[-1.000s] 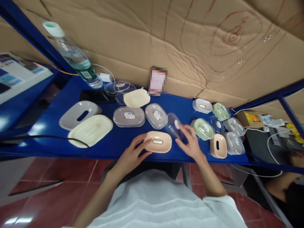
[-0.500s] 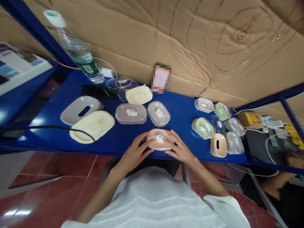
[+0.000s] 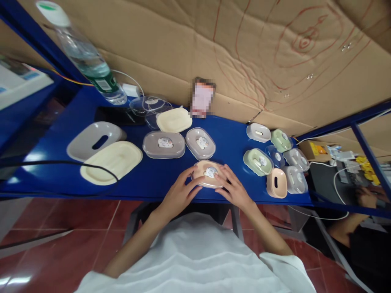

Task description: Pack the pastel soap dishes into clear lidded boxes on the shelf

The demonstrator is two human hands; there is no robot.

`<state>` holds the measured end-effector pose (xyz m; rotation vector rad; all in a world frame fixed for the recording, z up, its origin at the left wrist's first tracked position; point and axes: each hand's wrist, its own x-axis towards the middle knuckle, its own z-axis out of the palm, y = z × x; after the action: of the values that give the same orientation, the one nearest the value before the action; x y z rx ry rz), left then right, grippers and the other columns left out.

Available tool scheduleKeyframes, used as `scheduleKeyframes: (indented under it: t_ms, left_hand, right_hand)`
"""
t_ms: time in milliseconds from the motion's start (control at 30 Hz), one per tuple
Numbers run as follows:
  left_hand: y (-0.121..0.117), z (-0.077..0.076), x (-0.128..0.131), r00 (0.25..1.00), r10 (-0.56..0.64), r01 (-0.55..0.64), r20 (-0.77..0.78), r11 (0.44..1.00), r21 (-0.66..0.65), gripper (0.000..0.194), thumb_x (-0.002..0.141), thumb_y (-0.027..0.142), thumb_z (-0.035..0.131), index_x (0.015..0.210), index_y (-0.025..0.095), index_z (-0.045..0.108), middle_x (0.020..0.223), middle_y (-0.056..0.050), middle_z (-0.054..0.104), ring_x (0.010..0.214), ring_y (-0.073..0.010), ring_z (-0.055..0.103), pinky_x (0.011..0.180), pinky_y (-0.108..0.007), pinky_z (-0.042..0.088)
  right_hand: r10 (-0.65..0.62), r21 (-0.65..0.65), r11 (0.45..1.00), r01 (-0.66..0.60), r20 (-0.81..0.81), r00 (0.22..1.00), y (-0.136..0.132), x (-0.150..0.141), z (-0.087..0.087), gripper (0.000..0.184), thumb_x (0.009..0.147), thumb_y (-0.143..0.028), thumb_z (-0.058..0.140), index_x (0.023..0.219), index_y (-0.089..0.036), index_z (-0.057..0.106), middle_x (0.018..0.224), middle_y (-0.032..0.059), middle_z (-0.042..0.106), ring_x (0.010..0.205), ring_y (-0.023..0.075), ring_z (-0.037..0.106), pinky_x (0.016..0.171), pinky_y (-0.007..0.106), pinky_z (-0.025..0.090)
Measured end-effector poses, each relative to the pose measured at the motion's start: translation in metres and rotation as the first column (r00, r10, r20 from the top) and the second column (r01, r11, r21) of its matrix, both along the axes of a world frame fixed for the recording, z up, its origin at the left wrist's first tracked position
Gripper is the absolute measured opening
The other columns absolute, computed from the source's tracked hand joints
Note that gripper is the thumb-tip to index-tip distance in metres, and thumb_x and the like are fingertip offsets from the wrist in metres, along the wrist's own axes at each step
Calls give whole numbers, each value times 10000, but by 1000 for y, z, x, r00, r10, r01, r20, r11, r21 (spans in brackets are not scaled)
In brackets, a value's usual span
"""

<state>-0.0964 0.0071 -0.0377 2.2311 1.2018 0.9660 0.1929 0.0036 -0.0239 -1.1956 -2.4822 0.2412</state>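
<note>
Brought across since the frame a second ago: clear lid (image 3: pixel 206 185), then at the right hand (image 3: pixel 236 190) beyond the box's right end, now lying over peach box (image 3: pixel 202 166), label (image 3: pixel 211 172) upward. Found near the front edge of the surface (image 3: pixel 229 140), around the middle of its length, long side roughly along that edge. Fingers of left hand (image 3: pixel 179 192) narrowed round the left end, thumb on the near side; fingers of right hand narrowed round the right end, tips partly over the lid, so holding box and lid between both. Cannot tell whether fully seated all round, with part of the rim under fingers.

Likely light and fairly stiff, judging by the thin, glossy walls; at the lid, probably slippery and apt to crack if squeezed hard at one point. Best taken by the two rounded ends, thumbs near, fingers far, with even pressure along the rim rather than over the label.

Farther back, clear of the hands: two lidded mauve boxes (image 3: pixel 164 145). Toward the right edge: second peach box (image 3: pixel 277 183), just beside green box (image 3: pixel 258 162). Toward the left edge: grey box (image 3: pixel 88 140), partly behind cream tray (image 3: pixel 111 162).
</note>
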Motion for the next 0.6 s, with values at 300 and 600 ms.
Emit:
scheduleKeyframes:
  t_ms: [300,600]
  left_hand:
    - [5,18,-22,992,121,-117,-20,983,144,407,1041,237,637,1445,284,620,1563,-140,555,1437,-298,579,1171,-493,543]
    - [60,26,-61,911,376,-337,-171,916,219,443,1033,252,594,1475,239,628,1589,-197,553,1513,-412,483,1246,-681,335]
  right_hand:
    - [-317,98,945,311,49,947,-13,14,12,626,1073,-348,614,1666,-332,415,1681,130,477,1576,382,427,1201,642,477]
    - [-441,244,869,430,-12,897,56,-57,30,636,1089,-195,420,1714,-255,314,1736,170,367,1613,381,336,1257,684,353]
